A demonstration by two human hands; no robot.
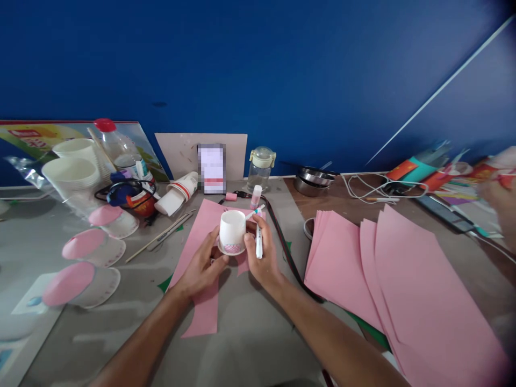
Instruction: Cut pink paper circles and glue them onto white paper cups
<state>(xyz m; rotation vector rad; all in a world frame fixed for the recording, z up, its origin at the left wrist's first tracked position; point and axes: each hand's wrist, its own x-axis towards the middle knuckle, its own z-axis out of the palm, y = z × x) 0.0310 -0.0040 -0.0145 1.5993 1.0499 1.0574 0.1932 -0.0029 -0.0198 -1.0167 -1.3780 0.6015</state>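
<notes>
A white paper cup stands narrow end up between my hands, with a pink criss-cross patch near its wide rim. My left hand curls around the cup's left side, fingers and thumb against it. On the other side, my right hand grips a white marker between its fingers while its thumb rests near the cup. Another slim white piece with a blue-green part shows by those fingertips; whether it is a second pen is unclear. Cut pink paper lies beneath the hands, and a glue stick stands just beyond.
Cups with pink tops line the left, near stacked paper cups and a bottle. A phone leans at the back beside a glass jar. Pink sheets lie right. Another person's hand shows far right.
</notes>
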